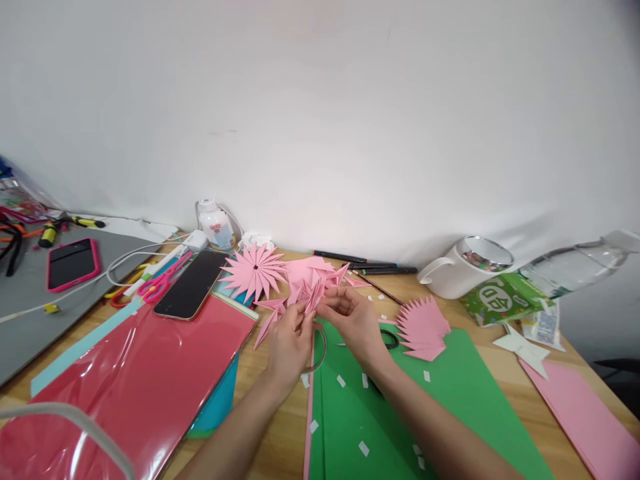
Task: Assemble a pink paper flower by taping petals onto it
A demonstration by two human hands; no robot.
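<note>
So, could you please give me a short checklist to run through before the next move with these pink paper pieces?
1. Grip: left hand and right hand both pinch the pink folded piece. Ok.
2. Pink star lies apart from the hands, just behind the left one. Ok.
3. Fan of pink pieces lies close beside the right hand. Ok.
4. Green sheet free of litter: white scraps are strewn over it. Not ok.
5. Folds lined up on the held piece: fingers hide them. Cannot tell.
</note>
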